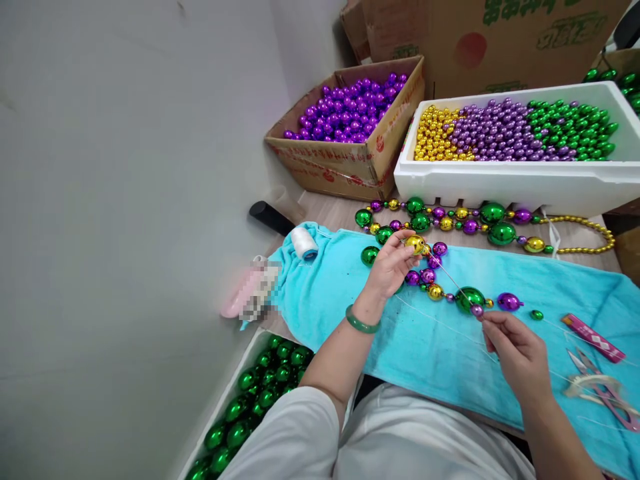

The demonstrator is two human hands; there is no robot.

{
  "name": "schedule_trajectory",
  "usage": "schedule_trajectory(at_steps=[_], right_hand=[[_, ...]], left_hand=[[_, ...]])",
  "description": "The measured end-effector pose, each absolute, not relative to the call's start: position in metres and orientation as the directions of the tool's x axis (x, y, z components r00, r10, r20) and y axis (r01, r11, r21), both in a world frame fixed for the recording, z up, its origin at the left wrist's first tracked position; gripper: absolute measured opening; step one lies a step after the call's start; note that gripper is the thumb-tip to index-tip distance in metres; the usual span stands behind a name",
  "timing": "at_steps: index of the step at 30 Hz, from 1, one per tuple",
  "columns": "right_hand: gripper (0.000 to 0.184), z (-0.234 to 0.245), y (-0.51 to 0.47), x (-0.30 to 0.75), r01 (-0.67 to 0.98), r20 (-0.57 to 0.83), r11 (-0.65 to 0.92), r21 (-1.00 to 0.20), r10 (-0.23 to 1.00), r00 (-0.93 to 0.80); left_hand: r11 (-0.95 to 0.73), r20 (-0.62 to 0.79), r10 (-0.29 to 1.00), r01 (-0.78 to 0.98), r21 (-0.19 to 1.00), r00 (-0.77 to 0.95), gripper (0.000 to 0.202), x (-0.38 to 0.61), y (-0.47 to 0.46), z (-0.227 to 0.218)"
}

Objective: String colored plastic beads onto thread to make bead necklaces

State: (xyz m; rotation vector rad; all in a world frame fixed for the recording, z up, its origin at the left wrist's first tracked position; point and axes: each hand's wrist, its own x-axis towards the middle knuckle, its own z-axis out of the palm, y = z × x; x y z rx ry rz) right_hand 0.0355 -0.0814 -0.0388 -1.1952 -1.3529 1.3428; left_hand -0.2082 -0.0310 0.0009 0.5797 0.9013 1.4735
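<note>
My left hand (391, 268) pinches a shiny gold bead (414, 245) over the turquoise towel (565, 283). From that bead a thin, straight needle (450, 275) slants down toward my right hand (520, 352). A small light-purple bead (477, 311) is between the fingertips of that hand, at the needle's lower end. Just behind it lies a large green bead (469, 300), and a purple bead (509, 302) sits to its right. A small green bead (537, 315) rests on a white thread farther right. My left fingers partly cover the strung beads below them.
A finished-looking bead necklace (501, 233) lies along the towel's far edge. Behind stand a carton of purple beads (370, 157) and a white foam box (505, 180). Scissors (603, 393) and a pink packet (595, 337) lie right; a thread spool (304, 244) stands left.
</note>
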Motion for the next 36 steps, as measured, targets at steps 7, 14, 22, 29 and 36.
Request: schedule_trajectory(at_steps=[7,14,22,29,36], right_hand=[[0.017,-0.042,-0.081,0.045,0.177,-0.060,-0.031,-0.984,0.985,-0.160],[0.018,-0.041,-0.079,0.047,0.204,-0.050,-0.015,-0.979,0.984,-0.169],[0.017,-0.039,-0.080,0.046,0.182,-0.040,-0.004,-0.983,0.980,-0.194],[0.015,-0.037,-0.080,0.047,0.175,-0.035,-0.004,-0.985,0.984,-0.174],[0.017,-0.037,-0.078,0.046,0.207,-0.050,-0.014,-0.978,0.985,-0.166]], left_hand=[[-0.082,-0.020,0.975,-0.442,0.893,-0.220,0.041,-0.214,-0.031,-0.002],[-0.018,-0.065,0.987,-0.512,0.859,-0.144,0.042,-0.219,-0.035,-0.002],[0.054,-0.113,0.992,-0.626,0.778,-0.054,0.043,-0.223,-0.034,-0.005],[0.049,-0.106,0.993,-0.619,0.784,-0.057,0.043,-0.221,-0.034,-0.005],[0.051,-0.123,0.989,-0.615,0.787,-0.076,0.036,-0.221,-0.031,-0.008]])
